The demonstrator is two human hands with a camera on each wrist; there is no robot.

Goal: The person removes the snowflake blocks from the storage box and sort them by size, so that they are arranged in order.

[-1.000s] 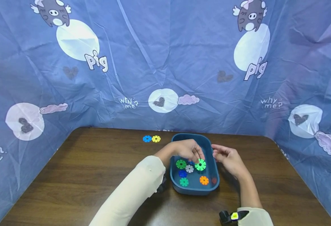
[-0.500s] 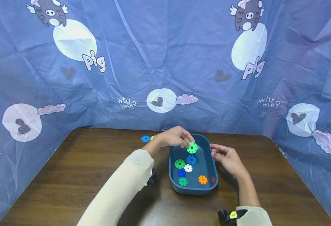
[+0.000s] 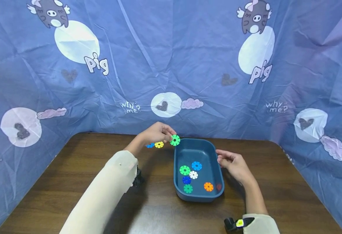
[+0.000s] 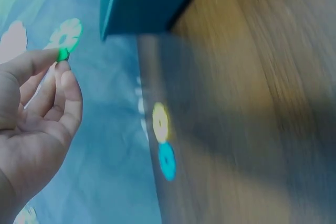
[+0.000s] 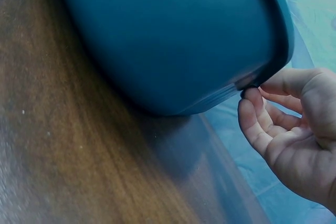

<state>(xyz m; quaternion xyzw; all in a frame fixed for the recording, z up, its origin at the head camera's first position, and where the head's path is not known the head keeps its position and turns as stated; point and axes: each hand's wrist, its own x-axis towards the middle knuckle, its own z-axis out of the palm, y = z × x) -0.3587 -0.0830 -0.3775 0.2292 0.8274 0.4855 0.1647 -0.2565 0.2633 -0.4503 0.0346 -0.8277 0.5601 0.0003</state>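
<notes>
My left hand (image 3: pixel 157 133) pinches a bright green snowflake disc (image 3: pixel 175 140) in the air by the far left corner of the blue tray (image 3: pixel 176 169); the left wrist view shows that green disc (image 4: pixel 64 36) at my fingertips. Just beneath that hand a yellow disc (image 3: pixel 159 144) and a blue disc (image 3: pixel 150 145) lie side by side on the table. In the tray lie several discs: green (image 3: pixel 184 170), blue (image 3: pixel 196 165), white (image 3: pixel 193 175), orange (image 3: pixel 208 186). My right hand (image 3: pixel 232 162) rests with curled fingers against the tray's right rim (image 5: pixel 273 40).
The brown wooden table (image 3: pixel 71 182) is walled on three sides by a blue printed cloth (image 3: pixel 171 65). The tray stands right of centre. My sleeved left forearm (image 3: pixel 100 198) crosses the near left part of the table.
My left hand lifted the bright green disc out of the tray and carried it back and left, over the far left corner. The right hand stayed at the rim.
</notes>
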